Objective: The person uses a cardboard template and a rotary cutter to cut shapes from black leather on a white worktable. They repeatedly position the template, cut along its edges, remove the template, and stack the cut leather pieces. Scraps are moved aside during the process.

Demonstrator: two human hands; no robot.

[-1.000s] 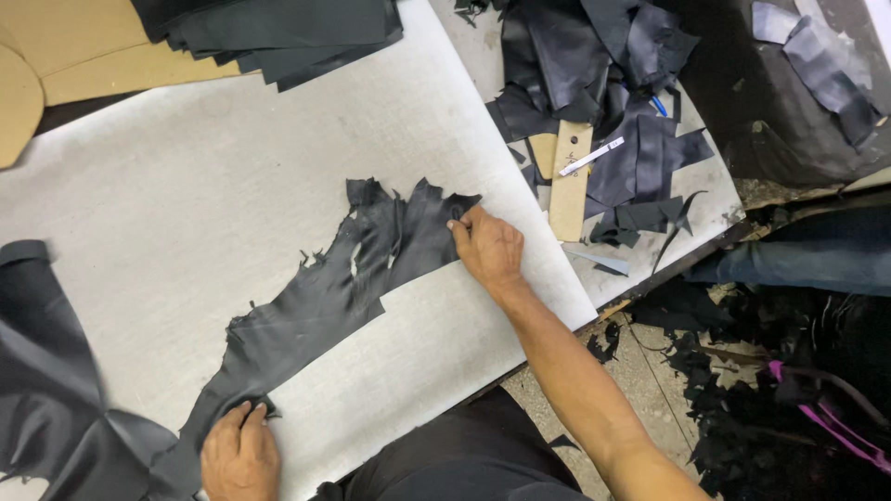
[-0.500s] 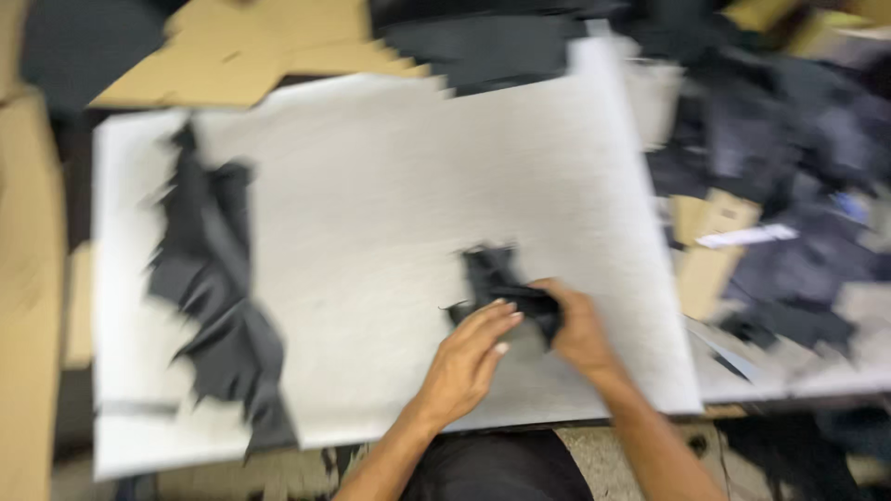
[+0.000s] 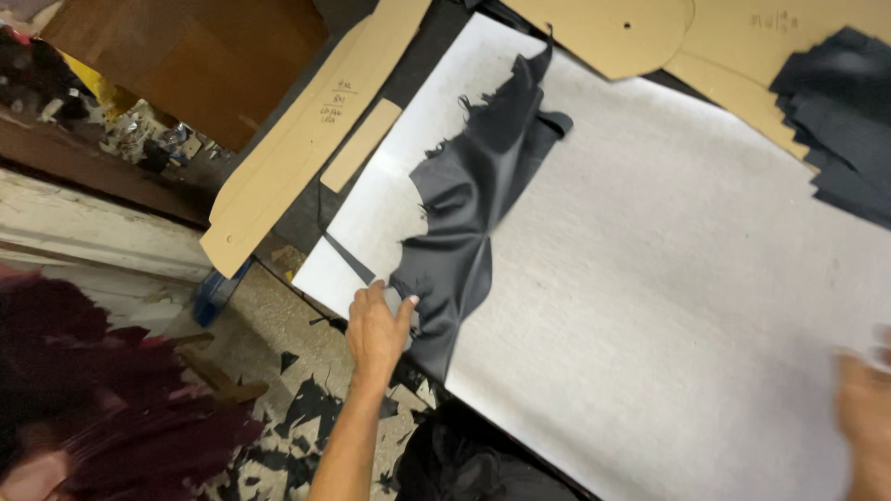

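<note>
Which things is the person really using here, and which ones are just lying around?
In use:
- left hand, gripping the ragged dark leather piece
- ragged dark leather piece, spread on the board
- white cutting board under it
- right hand, blurred at the board's edge

Lying about:
- tan cardboard patterns
- stack of cut dark pieces
- black scraps on the floor

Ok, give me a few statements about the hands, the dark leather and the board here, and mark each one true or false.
1. The left hand grips the black leather piece. True.
2. The leather lies on a red board. False: the cutting board is white.
3. The right hand is blurred at the frame's right edge. True.
4. The tan cardboard patterns lie on top of the leather. False: they lie beside the board.
</note>
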